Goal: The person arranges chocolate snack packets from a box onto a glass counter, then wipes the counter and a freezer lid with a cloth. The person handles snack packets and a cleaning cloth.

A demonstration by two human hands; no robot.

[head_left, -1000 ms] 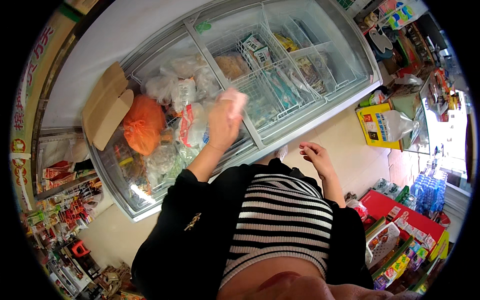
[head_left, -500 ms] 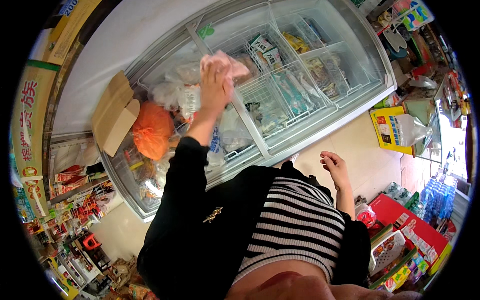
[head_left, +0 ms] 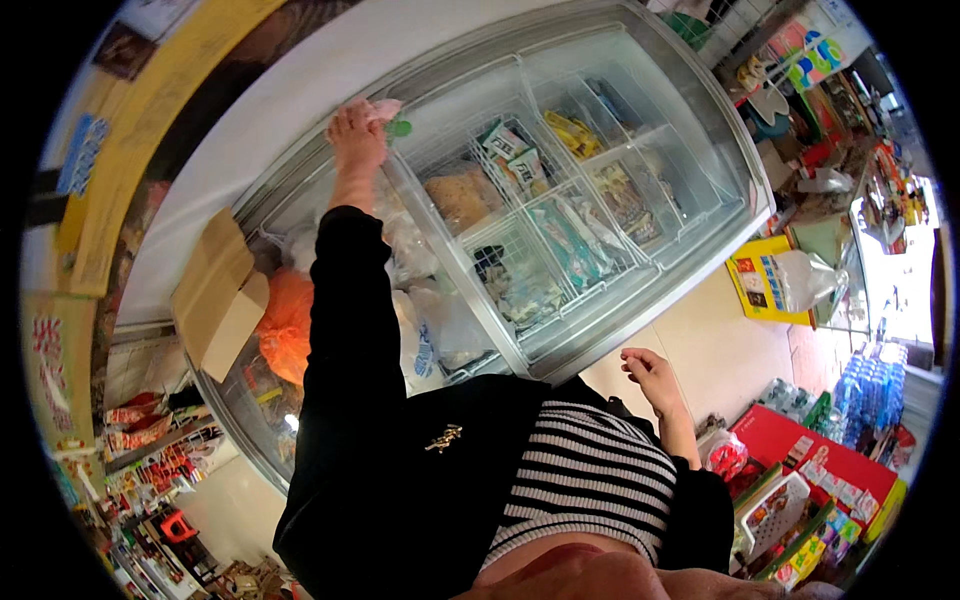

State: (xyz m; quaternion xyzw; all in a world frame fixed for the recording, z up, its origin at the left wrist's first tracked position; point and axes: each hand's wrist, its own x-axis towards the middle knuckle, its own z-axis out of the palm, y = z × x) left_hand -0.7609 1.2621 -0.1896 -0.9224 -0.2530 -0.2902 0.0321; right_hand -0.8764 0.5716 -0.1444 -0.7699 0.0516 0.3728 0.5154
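Note:
My left hand [head_left: 357,135] is at the far end of the glass lid [head_left: 490,90] of a chest freezer [head_left: 615,345]. It is closed on a pink cloth [head_left: 384,109], pressing it against the glass near a green sticker [head_left: 399,128]. Part of the cloth is hidden under the fingers. Past the near right side of the freezer, my right hand [head_left: 652,380] hangs in the air with loosely bent fingers and nothing visible in it. Beneath the glass lie an orange plastic bag [head_left: 287,325], clear bags [head_left: 405,245] and wire baskets of packaged food [head_left: 515,155].
An opened cardboard box [head_left: 215,295] rests on the freezer's left end. To the right stand a yellow carton [head_left: 765,282] with a large clear bottle [head_left: 805,282], packs of blue bottles [head_left: 868,395] and a red box [head_left: 775,435]. Shelves of packaged goods [head_left: 165,465] line the left.
My left hand has moved with the pink cloth to the far left, reaching the freezer's back edge. My right hand has dropped slightly lower. The whole view has shifted a little.

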